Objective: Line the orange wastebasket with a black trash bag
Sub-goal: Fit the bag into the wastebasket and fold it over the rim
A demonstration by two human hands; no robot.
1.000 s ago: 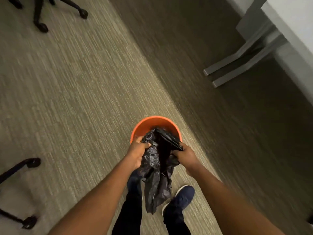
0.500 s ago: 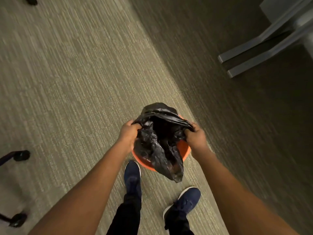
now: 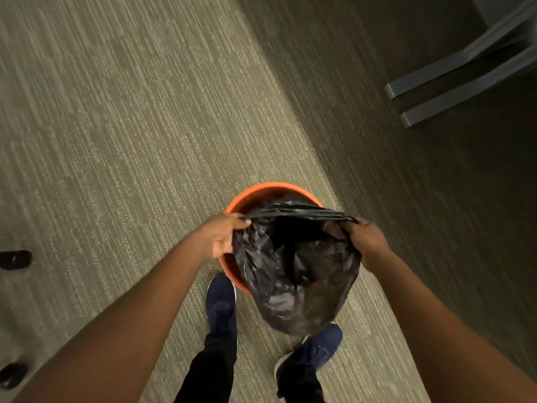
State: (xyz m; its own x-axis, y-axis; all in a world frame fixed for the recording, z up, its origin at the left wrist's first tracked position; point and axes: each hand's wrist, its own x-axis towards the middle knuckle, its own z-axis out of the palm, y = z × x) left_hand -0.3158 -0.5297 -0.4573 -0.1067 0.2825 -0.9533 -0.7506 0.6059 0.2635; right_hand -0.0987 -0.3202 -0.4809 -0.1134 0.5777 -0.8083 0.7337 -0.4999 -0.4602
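Note:
The orange wastebasket (image 3: 255, 193) stands on the carpet just ahead of my feet. A crumpled black trash bag (image 3: 293, 274) hangs over its near side, its mouth pulled wide and its far edge stretched taut between my hands. My left hand (image 3: 222, 237) grips the bag's left edge above the basket's left rim. My right hand (image 3: 364, 239) grips the right edge above the right rim. The bag's bottom sags outside the basket toward my shoes. Most of the basket's inside is hidden by the bag.
Grey metal table legs (image 3: 459, 82) lie on the dark carpet at upper right. Black chair casters (image 3: 14, 258) sit at the left edge. My two blue shoes (image 3: 222, 303) stand right behind the basket. Light carpet spreads to the left and ahead.
My hands have drawn apart, stretching the bag's mouth wider across the basket. The view has dropped closer to the basket.

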